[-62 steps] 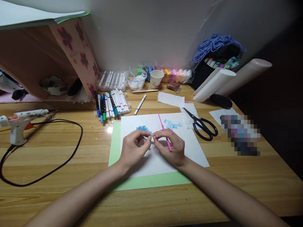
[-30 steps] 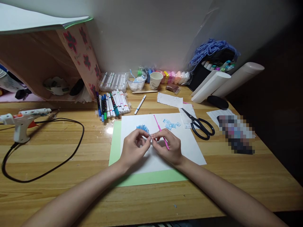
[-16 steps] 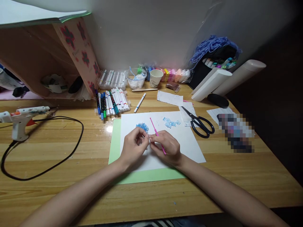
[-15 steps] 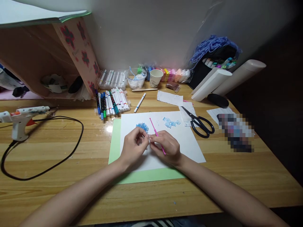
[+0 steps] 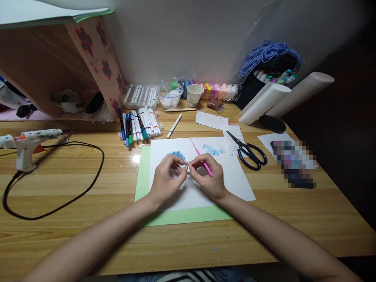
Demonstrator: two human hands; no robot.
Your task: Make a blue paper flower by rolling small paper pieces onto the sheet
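Note:
My left hand [image 5: 168, 178] and my right hand [image 5: 208, 177] meet fingertip to fingertip over a white sheet [image 5: 235, 178] that lies on a green sheet [image 5: 142, 176]. Both are closed in a pinch on a tiny piece I cannot make out. A thin pink stick [image 5: 197, 151] also runs through the fingers of my right hand and points away from me. A heap of small blue paper bits [image 5: 178, 154] lies just beyond my left fingers. More blue bits [image 5: 214, 150] lie to the right of the stick.
Black scissors [image 5: 249, 150] lie right of the sheet. Markers [image 5: 140, 125], a loose pen [image 5: 174, 126], a paper cup [image 5: 194, 95] and a clear bowl [image 5: 168, 96] stand at the back. A glue gun [image 5: 25, 144] with its black cord [image 5: 58, 176] lies at left.
Both hands have shifted slightly up the sheet, closer to the blue heap. The pink stick now tilts more to the right. The pinch has stayed closed.

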